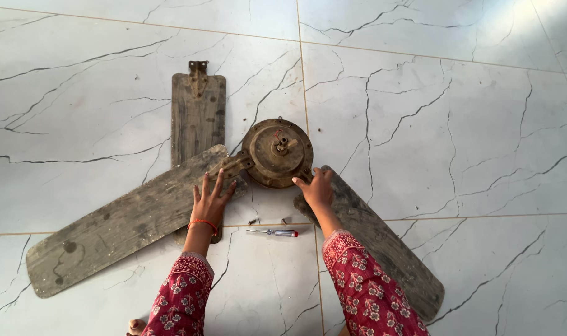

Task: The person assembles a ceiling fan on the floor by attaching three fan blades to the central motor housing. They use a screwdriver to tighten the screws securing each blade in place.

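Down on the white marble-patterned floor (432,112), an old ceiling fan lay taken partly apart, its round rusty motor housing (277,152) sitting just above the middle of the frame. The person's left hand (210,200) lay flat with the fingers spread wide on the inner end of the long grey blade (121,227), close to the metal bracket (230,167) that joined that blade to the motor housing. It gripped nothing; it only pressed down on the blade. This blade stretched away toward the lower left of the frame, worn and stained. The right hand (316,188) rested on the root of a second blade (383,242), with its fingertips touching the lower right rim of the motor housing; the fingers were loosely bent and held nothing. That second blade ran toward the lower right, partly covered by the red flowered sleeve (370,292). A third blade (198,109) lay loose in the upper middle-left of the frame, apart from the motor, its lower part tucked under the long grey blade. Between the two forearms, a small screwdriver (274,232) with a red handle lay on the floor, and two small screws (253,221) lay just above it. An orange thread (202,223) circled the left wrist.
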